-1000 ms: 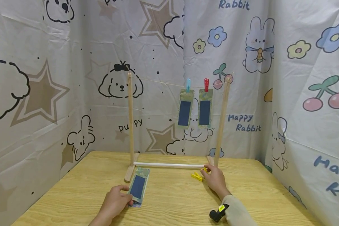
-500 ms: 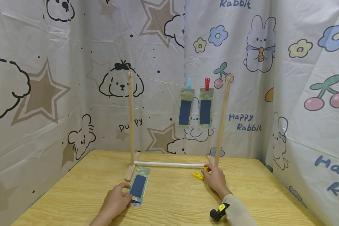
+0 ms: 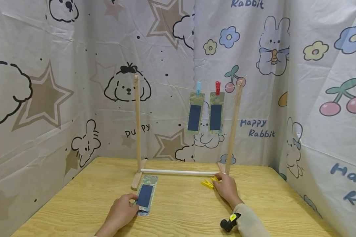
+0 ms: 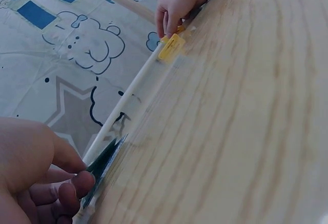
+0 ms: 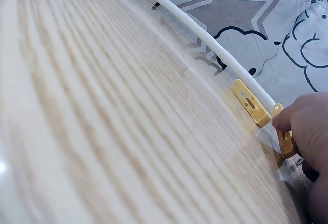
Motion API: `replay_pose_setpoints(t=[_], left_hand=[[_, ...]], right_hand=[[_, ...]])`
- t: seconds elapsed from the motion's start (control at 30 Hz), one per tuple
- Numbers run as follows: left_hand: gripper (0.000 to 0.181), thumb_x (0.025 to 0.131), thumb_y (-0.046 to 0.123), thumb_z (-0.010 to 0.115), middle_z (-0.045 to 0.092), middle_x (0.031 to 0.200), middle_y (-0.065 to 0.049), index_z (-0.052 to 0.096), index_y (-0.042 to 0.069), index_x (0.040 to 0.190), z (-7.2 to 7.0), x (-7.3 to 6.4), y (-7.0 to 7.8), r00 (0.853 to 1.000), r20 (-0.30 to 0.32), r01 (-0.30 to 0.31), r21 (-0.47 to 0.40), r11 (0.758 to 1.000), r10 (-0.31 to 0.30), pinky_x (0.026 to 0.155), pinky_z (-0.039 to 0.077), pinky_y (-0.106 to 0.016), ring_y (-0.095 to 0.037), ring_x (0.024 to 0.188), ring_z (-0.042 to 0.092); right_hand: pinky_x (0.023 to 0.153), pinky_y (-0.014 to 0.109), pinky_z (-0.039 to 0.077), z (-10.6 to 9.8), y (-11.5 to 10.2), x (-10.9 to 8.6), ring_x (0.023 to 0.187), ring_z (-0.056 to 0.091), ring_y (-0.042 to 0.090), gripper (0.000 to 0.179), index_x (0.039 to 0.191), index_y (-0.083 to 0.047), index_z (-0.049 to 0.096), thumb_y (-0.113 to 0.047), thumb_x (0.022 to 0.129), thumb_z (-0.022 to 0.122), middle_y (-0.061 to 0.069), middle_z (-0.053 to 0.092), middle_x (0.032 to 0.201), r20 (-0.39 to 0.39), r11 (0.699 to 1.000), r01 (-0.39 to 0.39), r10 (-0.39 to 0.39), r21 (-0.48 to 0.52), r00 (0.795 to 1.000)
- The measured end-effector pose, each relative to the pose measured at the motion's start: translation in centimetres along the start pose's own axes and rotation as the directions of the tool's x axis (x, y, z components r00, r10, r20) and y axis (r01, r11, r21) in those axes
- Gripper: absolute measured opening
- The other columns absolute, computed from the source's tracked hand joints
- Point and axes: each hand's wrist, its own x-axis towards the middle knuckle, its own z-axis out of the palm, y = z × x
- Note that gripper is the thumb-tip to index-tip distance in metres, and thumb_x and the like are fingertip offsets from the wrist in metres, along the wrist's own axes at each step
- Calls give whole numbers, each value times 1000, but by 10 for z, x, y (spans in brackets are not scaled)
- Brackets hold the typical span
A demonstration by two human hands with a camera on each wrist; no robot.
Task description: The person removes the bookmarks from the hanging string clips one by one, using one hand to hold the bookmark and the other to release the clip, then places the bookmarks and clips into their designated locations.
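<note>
Near the left post, my left hand [image 3: 120,210] pinches the edge of a long patterned card [image 3: 146,196] with a dark blue panel. In the left wrist view, that card [image 4: 102,162] is raised at a slant between thumb and fingers, and another layer shows beneath it. At the right, my right hand [image 3: 225,187] pinches a yellow clothespin [image 5: 283,134] between thumb and finger. A second yellow clothespin [image 3: 207,184] lies on the table just left of it. Two similar cards hang from a string, one by a light blue clothespin [image 3: 198,88], one by a red clothespin [image 3: 218,88].
Two upright wooden posts, the left post [image 3: 137,125] and the right post [image 3: 234,128], carry the string [image 3: 166,85]. A white rod [image 3: 178,172] joins them low down. The wooden table [image 3: 178,210] meets a printed curtain [image 3: 112,42] behind.
My left fingers have shifted slightly at the card's edge, and the card has moved very little. The right hand stays at the yellow clothespin.
</note>
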Motion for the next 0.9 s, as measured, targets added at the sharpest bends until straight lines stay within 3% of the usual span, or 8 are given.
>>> replay_pose_setpoints(t=[0.33, 0.53, 0.9], left_hand=[[30, 86, 6, 70, 64, 72, 3, 74, -3, 115, 0, -1, -1, 1000, -17, -25, 35, 999, 26, 57, 43, -35, -15, 63, 54], [29, 87, 7, 71, 68, 81, 1, 75, -2, 115, -1, 0, 0, 999, -5, -53, 55, 997, 53, 59, 46, -36, -16, 65, 54], [29, 90, 8, 69, 64, 72, 2, 74, -1, 117, 0, 1, -4, 999, 29, -35, 44, 998, 33, 53, 38, -33, -16, 57, 51]], right_hand=[[89, 56, 52, 1, 0, 0, 99, 68, 38, 28, 114, 2, 76, -8, 88, 79, 14, 73, 101, -14, 1000, 25, -25, -9, 1000], [81, 52, 54, -1, 3, 0, 88, 68, 31, 20, 103, 0, 78, -6, 84, 81, 10, 72, 92, -29, 997, 65, -66, -30, 997], [83, 55, 53, 0, 1, 1, 89, 68, 35, 25, 108, 0, 77, -7, 84, 82, 9, 72, 90, -8, 998, 58, -58, -40, 998]])
